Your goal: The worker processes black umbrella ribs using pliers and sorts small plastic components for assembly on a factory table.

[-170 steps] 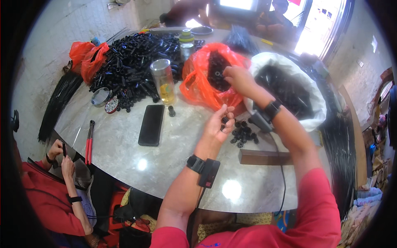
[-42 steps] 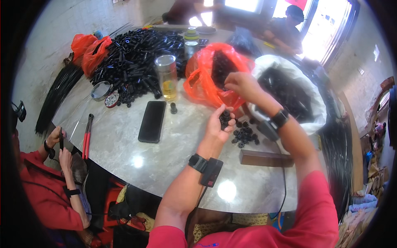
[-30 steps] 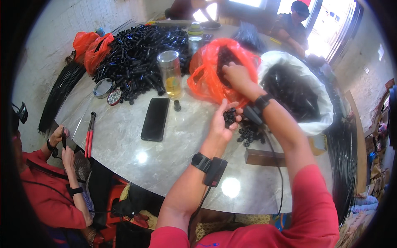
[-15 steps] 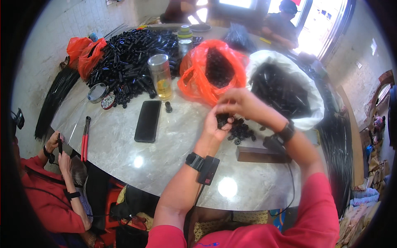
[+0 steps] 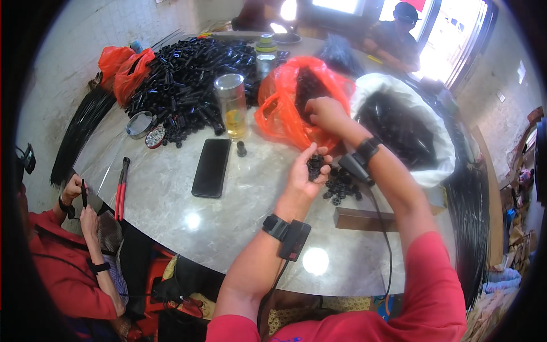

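My left hand [image 5: 307, 174] is cupped, palm up, with its fingers curled round a handful of small black parts [image 5: 315, 166]. Just past it, my right hand [image 5: 330, 117] reaches into the mouth of a red plastic bag [image 5: 277, 111] that holds more small black pieces [image 5: 307, 85]. Its fingers are bent inward and their tips are hidden, so what they grip does not show. Beside my left hand, a small heap of black round parts [image 5: 342, 185] lies on the grey marbled table [image 5: 256, 228].
A white sack of black pieces [image 5: 399, 131] stands right of the red bag. Leftward are a drinking glass [image 5: 233, 108], a phone [image 5: 211, 168], red-handled pliers [image 5: 121, 191] and a large pile of black tubes [image 5: 176, 80]. A brown bar [image 5: 367, 219] lies near my right forearm. A co-worker's hands [image 5: 80, 199] are at left.
My right hand has moved from above my left hand, away from me, into the red bag. My left hand has opened somewhat, so the black parts in its palm show. The view has shifted slightly.
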`<state>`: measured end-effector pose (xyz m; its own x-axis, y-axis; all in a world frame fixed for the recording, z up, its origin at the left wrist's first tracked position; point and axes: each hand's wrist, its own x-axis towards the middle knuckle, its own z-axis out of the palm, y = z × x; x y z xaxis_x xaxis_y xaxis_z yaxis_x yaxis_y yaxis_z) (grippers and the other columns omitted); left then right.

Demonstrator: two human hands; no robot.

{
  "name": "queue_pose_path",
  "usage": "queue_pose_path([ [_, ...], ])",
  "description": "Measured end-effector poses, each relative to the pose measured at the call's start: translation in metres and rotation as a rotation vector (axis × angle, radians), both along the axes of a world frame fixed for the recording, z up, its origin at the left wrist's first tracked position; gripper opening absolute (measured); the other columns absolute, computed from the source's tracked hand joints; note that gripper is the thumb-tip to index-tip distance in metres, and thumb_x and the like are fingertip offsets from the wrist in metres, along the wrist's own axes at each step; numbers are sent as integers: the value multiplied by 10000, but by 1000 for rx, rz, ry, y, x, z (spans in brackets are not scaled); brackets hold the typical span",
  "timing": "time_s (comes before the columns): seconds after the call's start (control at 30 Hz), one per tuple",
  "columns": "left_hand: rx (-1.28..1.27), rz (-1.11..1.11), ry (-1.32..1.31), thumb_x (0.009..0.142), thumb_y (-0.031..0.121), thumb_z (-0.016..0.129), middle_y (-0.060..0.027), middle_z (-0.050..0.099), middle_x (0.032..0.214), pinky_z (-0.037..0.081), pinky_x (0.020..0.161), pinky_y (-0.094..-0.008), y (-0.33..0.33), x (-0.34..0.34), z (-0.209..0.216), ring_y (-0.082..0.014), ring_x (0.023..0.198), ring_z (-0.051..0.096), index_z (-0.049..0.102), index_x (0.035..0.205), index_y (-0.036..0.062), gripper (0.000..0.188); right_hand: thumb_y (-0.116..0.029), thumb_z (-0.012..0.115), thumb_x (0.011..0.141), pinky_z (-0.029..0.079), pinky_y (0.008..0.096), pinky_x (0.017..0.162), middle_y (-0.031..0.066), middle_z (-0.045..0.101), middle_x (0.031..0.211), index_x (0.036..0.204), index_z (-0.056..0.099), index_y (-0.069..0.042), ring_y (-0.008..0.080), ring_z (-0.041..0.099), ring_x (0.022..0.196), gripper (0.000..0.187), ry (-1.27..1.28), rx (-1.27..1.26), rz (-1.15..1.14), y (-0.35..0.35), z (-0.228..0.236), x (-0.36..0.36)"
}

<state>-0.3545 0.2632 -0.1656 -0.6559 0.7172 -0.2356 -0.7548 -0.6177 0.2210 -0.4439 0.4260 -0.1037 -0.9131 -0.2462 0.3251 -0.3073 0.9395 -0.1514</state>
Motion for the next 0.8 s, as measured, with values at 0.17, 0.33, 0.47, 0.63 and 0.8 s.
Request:
queue_pose_path([
  [0.17, -22, 0, 8, 939, 296, 621, -121, 627, 796, 322, 361, -216, 6, 0, 0, -170, 551, 540, 624, 986, 32, 269, -179, 713, 761, 514, 450, 773, 154, 688, 919, 941, 666, -58, 338, 662, 896, 222, 90, -139, -132, 3, -6, -12],
  [0.33, -25, 20, -5, 942, 302, 613, -122, 626, 797, 336, 367, -218, 4, -1, -2, -180, 566, 551, 623, 984, 29, 277, -215, 731, 767, 519, 456, 756, 152, 685, 899, 901, 659, -61, 352, 663, 889, 216, 148, 49, -201, -6, -12, -25],
  [0.47, -16, 20, -12, 951, 310, 595, -132, 631, 810, 362, 384, -219, 4, -4, -4, -197, 603, 570, 622, 989, 26, 288, -226, 742, 756, 517, 457, 736, 148, 686, 871, 848, 669, -61, 338, 667, 875, 203, 100, 32, -218, -2, -8, -29],
  [0.63, -53, 48, -40, 962, 321, 574, -153, 642, 873, 389, 418, -216, 4, -5, -2, -228, 671, 612, 615, 1024, 31, 300, -230, 742, 769, 515, 397, 685, 139, 685, 801, 920, 699, -20, 282, 676, 782, 262, 84, -286, -84, 15, 7, 4],
  [0.8, -83, 28, -54, 977, 356, 536, -138, 651, 923, 396, 430, -218, 5, 0, 4, -245, 709, 640, 592, 1094, 58, 326, -198, 721, 817, 523, 308, 632, 103, 691, 754, 956, 669, 28, 156, 681, 722, 270, -315, -647, 123, -11, 33, 90],
])
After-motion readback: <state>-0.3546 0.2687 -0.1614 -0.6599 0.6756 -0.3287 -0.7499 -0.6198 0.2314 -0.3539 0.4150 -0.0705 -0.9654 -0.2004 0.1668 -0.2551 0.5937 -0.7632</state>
